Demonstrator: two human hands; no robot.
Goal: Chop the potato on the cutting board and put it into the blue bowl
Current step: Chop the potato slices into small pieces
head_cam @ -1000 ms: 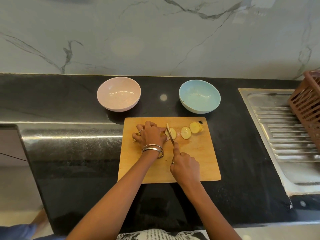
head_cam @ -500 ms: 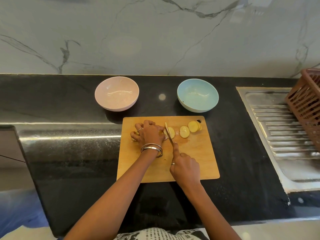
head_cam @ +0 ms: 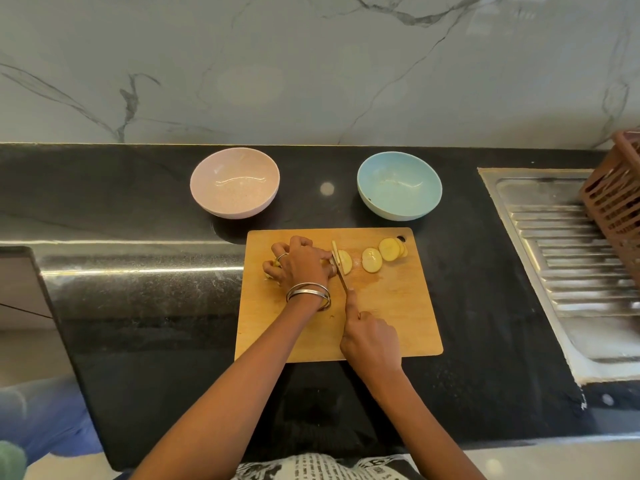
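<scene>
- Left hand (head_cam: 304, 265) grips the potato (head_cam: 276, 264) at the cutting board (head_cam: 391, 306)'s 10 o'clock corner.
- Right hand (head_cam: 370, 341) clasps the knife (head_cam: 341, 271); slices (head_cam: 372, 259) lie at 1 o'clock.
- Blue bowl (head_cam: 399, 185) sits beyond the far edge; pink bowl (head_cam: 234, 181) at 11 o'clock.

print on the garment (head_cam: 322, 467) is unreadable.

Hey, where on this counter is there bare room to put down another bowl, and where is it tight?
Free: the black counter left of the pink bowl, the gap between it and the blue bowl, and the strip between cutting board and sink drainboard. Crowded: the board's far half, with left hand on the potato, knife, slices.
</scene>
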